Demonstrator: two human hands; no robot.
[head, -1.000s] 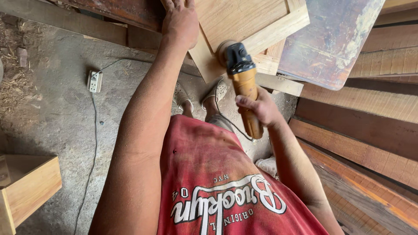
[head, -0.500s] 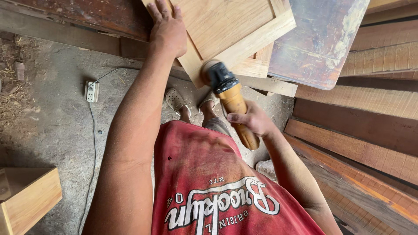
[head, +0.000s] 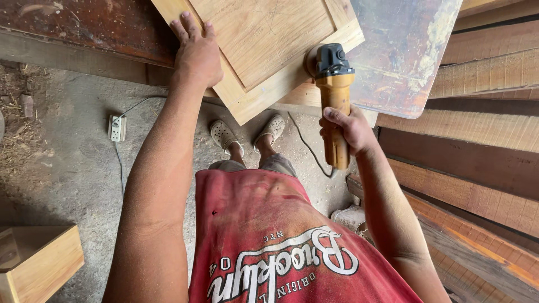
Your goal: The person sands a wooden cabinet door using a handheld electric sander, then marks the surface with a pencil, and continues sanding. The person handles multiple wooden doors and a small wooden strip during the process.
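Bracing one wooden panel door [head: 264, 50] flat with my left hand [head: 197, 53], fingers spread and pressed on its left frame rail, I run one orange-bodied angle sander [head: 334, 95] with my right hand [head: 349, 130], that grip wrapped tight around the tool's handle. The panel lies tilted across the surface [head: 84, 28], one corner overhanging the floor above my two sandalled feet [head: 247, 134]. The sander's dark head sits at the panel's right edge, its disc touching the lower frame rail. Doing this well, I judge, means keeping the disc flat to the wood, moving along the grain with light, even pressure, holding the left palm well apart from the disc, and keeping the trailing cord [head: 306, 146] behind the tool. Counted: one panel, one sander, one white power strip [head: 117, 128] on the concrete floor, one open wooden box [head: 39, 264] at lower left.
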